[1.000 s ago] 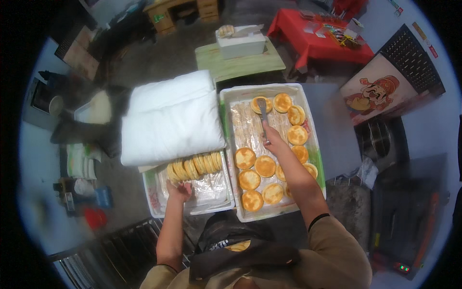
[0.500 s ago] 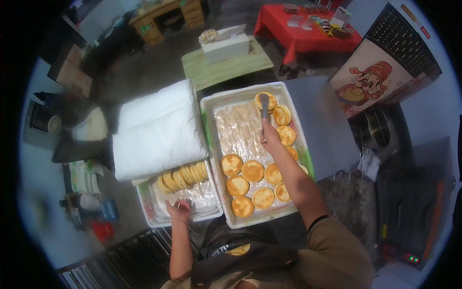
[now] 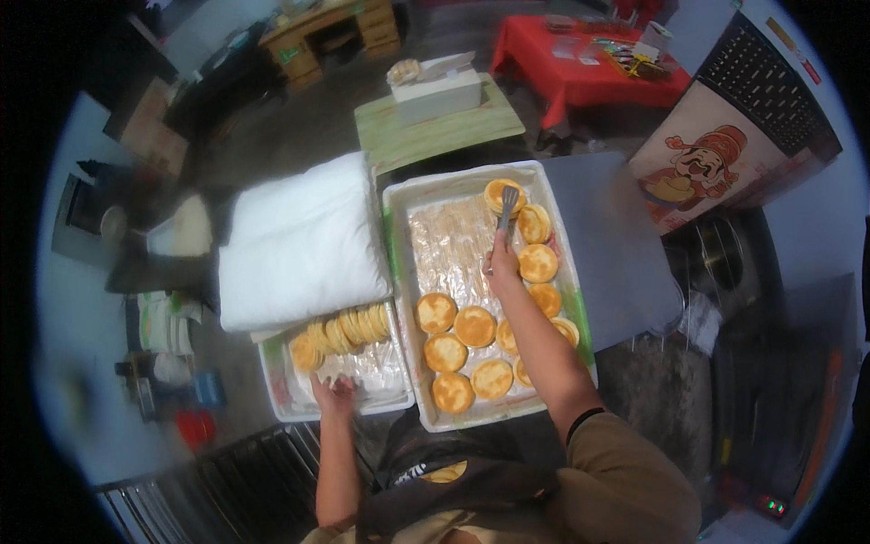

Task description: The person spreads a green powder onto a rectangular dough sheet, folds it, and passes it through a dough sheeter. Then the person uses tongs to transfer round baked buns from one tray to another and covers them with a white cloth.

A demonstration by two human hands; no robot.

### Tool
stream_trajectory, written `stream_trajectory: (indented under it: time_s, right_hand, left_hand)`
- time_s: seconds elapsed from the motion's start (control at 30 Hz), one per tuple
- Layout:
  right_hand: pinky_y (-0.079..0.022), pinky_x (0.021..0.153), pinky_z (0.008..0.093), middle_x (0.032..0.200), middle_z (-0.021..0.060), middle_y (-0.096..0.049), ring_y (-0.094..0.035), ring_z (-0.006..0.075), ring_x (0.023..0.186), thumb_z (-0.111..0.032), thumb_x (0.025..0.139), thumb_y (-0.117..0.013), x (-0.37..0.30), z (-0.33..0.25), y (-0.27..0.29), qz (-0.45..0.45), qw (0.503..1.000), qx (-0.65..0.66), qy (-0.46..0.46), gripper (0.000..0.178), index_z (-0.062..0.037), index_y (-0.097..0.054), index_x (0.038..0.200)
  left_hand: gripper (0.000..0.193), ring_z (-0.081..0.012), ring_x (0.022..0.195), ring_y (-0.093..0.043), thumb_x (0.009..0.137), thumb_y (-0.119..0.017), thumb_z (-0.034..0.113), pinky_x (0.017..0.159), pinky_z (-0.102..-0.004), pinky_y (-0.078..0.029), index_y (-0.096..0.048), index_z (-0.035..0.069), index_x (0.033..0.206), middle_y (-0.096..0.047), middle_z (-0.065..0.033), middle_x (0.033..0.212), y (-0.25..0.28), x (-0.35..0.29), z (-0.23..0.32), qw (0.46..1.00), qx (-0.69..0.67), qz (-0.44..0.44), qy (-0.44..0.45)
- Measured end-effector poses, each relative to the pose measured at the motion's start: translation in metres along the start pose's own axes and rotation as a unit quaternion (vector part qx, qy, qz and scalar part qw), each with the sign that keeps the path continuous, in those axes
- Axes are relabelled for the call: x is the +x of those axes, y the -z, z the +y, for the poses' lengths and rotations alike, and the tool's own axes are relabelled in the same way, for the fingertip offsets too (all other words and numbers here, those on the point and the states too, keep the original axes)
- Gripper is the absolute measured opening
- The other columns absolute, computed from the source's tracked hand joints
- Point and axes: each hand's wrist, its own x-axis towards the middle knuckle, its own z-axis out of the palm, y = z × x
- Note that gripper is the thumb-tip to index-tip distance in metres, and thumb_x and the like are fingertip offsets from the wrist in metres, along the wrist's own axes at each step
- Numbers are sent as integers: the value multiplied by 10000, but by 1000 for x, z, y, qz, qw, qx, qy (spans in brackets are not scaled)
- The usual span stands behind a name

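Far left, a blurred blue container [image 3: 208, 390] sits at nine o'clock from the person's left grip [image 3: 333, 393], a bare hand. A folded white quilt [image 3: 304, 240] lies across the far part of a white tray [image 3: 381, 404], at twelve o'clock from that hand. In the same tray, just on the near side of the quilt, golden breads [image 3: 349, 331] stand on edge, packed face to face in a row, the leftmost showing its browned face at eleven o'clock from the left grip. The left grip itself is open, fingers parted and loosely curled, over the tray's near edge. At two o'clock from it lies a second, larger tray [image 3: 444, 240] with a shiny liner and green patches on its sides. Round browned breads [image 3: 446, 354] lie flat in a cluster from six to eight o'clock of this tray, while more round pieces [image 3: 537, 264] line its right side from twelve to four, the nearer ones partly behind the forearm. The right grip [image 3: 502, 264] is closed around the handle of a slotted spatula [image 3: 509, 201], whose blade points to twelve o'clock over the farthest piece; contact cannot be told. Farther right, a red-covered table [image 3: 553, 80] stands at one o'clock from the right grip, a cartoon-printed panel [image 3: 702, 163] at two
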Motion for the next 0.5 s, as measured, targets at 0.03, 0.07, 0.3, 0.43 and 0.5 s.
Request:
stream_trajectory:
  time_s: [0.03, 0.07, 0.3, 0.43, 0.5]
  right_hand:
    - [-295, 387, 288, 644, -13, -435, -360, 114, 432, -599, 1029, -620, 8, 1, 4, -7, 1000, -24, 16, 447, -162, -529, 1004]
    - [-285, 379, 286, 644, -17, -433, -352, 110, 427, -596, 1025, -629, 9, 3, 5, 8, 999, -40, 23, 434, -173, -531, 1002]
    - [-253, 356, 255, 684, -30, -415, -323, 78, 418, -612, 1016, -631, 18, 19, 50, 9, 997, -71, 39, 419, -201, -549, 1035]
    - [-271, 369, 242, 719, -14, -452, -369, 76, 455, -600, 1019, -636, -5, 11, 21, 44, 995, -87, 0, 431, -181, -545, 1062]
    - [-282, 378, 234, 722, -11, -461, -381, 76, 470, -590, 1026, -629, 0, 6, 20, 44, 995, -94, -9, 420, -182, -541, 1073]
  left_hand:
    - [828, -277, 981, -647, 955, -645, 655, 820, -423, -588, -536, -7, 1440, -632, -148, 1177, 4, 9, -1, 998, 28, 18, -50]
    - [846, -283, 999, -658, 957, -660, 633, 819, -433, -594, -528, -26, 1472, -650, -154, 1197, 12, 16, -2, 993, 58, 43, -98]
    - [397, -221, 1055, -683, 1004, -721, 305, 954, -377, -540, -664, 30, 1285, -717, -78, 1166, -34, 70, 39, 987, -57, -81, -125]
    - [475, -220, 934, -685, 894, -816, 232, 825, -394, -561, -674, -36, 1259, -724, -101, 1124, -29, 71, 57, 997, 38, 20, -62]
    - [463, -232, 905, -694, 870, -827, 186, 784, -403, -572, -676, -43, 1243, -726, -113, 1100, -47, 65, 64, 991, 109, 68, -29]
